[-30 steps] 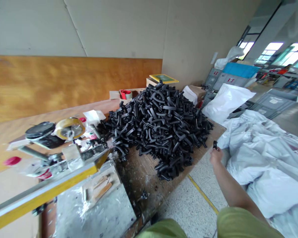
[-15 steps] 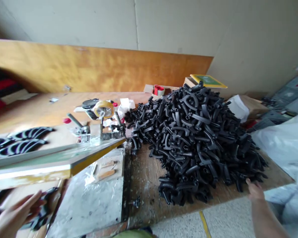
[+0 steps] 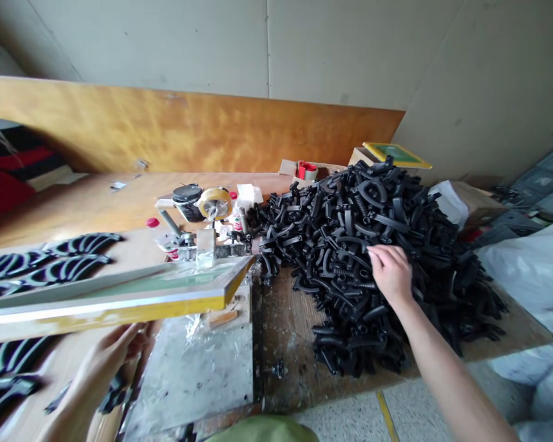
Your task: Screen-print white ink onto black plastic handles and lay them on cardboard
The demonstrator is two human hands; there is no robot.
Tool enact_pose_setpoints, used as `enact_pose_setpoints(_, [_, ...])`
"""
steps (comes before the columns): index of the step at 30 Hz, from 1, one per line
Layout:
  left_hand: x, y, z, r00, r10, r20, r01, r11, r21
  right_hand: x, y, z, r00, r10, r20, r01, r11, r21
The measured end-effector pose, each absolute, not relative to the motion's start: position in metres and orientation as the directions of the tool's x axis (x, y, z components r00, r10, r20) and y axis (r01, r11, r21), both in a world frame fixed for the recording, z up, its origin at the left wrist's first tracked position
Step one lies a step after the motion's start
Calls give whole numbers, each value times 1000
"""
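My left hand (image 3: 115, 350) is just below the front edge of a yellow-and-silver printing screen frame (image 3: 184, 301). Its fingers are curled, and what they hold, if anything, is hidden. Loose black plastic parts (image 3: 113, 393) lie beneath my left wrist. Over the big heap of black plastic parts (image 3: 345, 288), my right hand (image 3: 392, 273) has its fingers bent inward. Whether it holds one of the black parts cannot be made out against the heap. Under the frame's right end is a grey base plate (image 3: 203, 368) with a wooden stick (image 3: 223, 318) on it.
Curved black pieces with pale stripes (image 3: 74, 267) lie on the bench at the left. Behind the frame stand a metal clamp (image 3: 206, 245), a black tub (image 3: 188, 201), a tape roll (image 3: 215, 202) and red-capped bottles (image 3: 153, 224). White plastic sacks (image 3: 529, 258) are at the right.
My right hand has moved left from the heap's right edge to above its middle. My left hand has moved up and right toward the frame, whose right end has shifted right.
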State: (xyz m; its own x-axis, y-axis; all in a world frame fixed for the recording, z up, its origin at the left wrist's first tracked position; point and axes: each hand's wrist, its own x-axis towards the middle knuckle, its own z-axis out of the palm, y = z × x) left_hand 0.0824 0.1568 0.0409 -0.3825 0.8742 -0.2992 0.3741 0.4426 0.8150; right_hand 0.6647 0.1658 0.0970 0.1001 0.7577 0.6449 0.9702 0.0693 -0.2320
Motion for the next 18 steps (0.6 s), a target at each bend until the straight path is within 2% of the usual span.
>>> enact_pose_setpoints(2, [75,163,26,-338,878,-339,266,435,860,628,208,113,41,793,608,997,10,-80])
enact_pose_setpoints(4, [68,162,17,-301,886,-353,209,422,882,609,242,122,84,801,593,995,-103,-1])
enact_pose_setpoints(6, [62,156,14,-265,902,-341,185,395,900,604,263,126,156,781,605,980,-197,1])
enact_pose_setpoints(9, [51,142,13,-233,918,-321,163,363,918,606,274,129,269,696,666,959,-256,-120])
enact_pose_setpoints(12, [39,128,14,-285,903,-322,127,369,921,591,261,122,325,633,702,941,-145,-305])
enact_pose_setpoints(14, [33,121,13,-312,893,-325,99,371,923,561,243,103,280,702,654,914,12,-405])
enact_pose_setpoints(18, [28,119,11,-281,902,-327,51,354,934,457,199,37,-61,896,440,803,306,-511])
